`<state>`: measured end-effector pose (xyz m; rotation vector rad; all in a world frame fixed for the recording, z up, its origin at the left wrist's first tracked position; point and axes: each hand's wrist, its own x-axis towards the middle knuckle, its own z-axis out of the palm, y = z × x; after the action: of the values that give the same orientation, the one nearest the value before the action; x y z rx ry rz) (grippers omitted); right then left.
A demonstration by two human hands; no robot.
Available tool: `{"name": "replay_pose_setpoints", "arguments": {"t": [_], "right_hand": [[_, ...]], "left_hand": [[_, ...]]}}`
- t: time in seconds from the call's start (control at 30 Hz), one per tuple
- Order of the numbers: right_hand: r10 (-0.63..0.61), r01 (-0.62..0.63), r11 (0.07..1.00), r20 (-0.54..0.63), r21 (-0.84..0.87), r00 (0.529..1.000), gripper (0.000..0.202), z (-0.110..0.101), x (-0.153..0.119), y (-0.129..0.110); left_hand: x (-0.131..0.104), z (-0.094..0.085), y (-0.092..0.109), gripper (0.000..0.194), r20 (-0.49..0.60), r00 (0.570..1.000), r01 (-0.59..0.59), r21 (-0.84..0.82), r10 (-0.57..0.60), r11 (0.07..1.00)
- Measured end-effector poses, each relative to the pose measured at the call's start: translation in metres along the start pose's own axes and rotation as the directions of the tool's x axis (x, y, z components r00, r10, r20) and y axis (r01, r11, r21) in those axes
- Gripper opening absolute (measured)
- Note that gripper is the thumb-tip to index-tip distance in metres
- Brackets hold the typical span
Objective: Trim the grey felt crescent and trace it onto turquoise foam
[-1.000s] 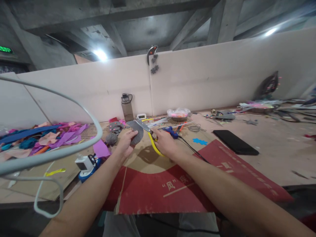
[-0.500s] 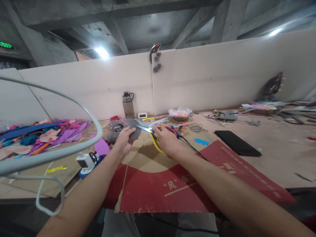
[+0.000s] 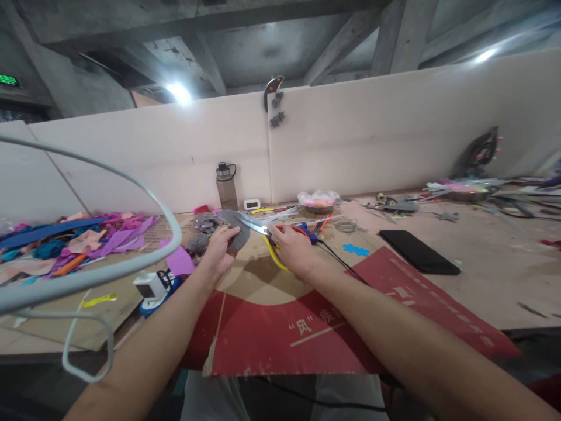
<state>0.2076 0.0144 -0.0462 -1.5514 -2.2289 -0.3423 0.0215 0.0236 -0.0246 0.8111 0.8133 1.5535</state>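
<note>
My left hand point(image 3: 222, 242) pinches a rounded grey felt piece point(image 3: 241, 238) between thumb and fingers, above the cardboard. In my right hand point(image 3: 293, 247) is a pair of scissors point(image 3: 255, 224) with yellow and orange handles. Their blades point left and lie at the felt's upper right edge. How far apart the blades are is hard to tell. Just behind my left hand lies a grey piece with small coloured dots point(image 3: 205, 221), partly hidden. Beyond my right hand is a blue tool with a black cable point(image 3: 307, 230).
Red-printed cardboard point(image 3: 342, 345) lies under my hands, with a blue felt shape point(image 3: 355, 249) on it. A black phone point(image 3: 418, 251) rests to the right. Colourful felt scraps point(image 3: 96, 240) pile up at left. A bottle point(image 3: 226, 187) stands behind. A grey tube point(image 3: 144, 260) arcs across the left foreground.
The scissors and both hands keep nearly the same pose on the felt. The whole view has shifted slightly.
</note>
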Motion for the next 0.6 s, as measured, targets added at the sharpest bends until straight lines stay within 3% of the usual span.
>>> {"name": "replay_pose_setpoints", "arguments": {"t": [0.3,0.47,0.6], "right_hand": [[-0.001,0.001,1.0,0.0,0.024,1.0,0.043,-0.002,0.0,-0.002],[0.072,-0.077,0.982,0.034,0.175,0.997,0.04,-0.001,0.001,0.004],[0.092,-0.081,0.952,-0.024,0.295,0.995,0.044,0.004,0.003,0.009]], "left_hand": [[0.001,0.0,-0.001,0.014,-0.016,1.0,0.013,-0.012,-0.013,1.0],[0.002,-0.001,0.0,0.015,0.021,1.0,-0.011,0.05,0.01,0.999],[0.005,-0.005,0.001,0.016,-0.008,0.999,-0.032,0.073,0.032,0.997]]}}
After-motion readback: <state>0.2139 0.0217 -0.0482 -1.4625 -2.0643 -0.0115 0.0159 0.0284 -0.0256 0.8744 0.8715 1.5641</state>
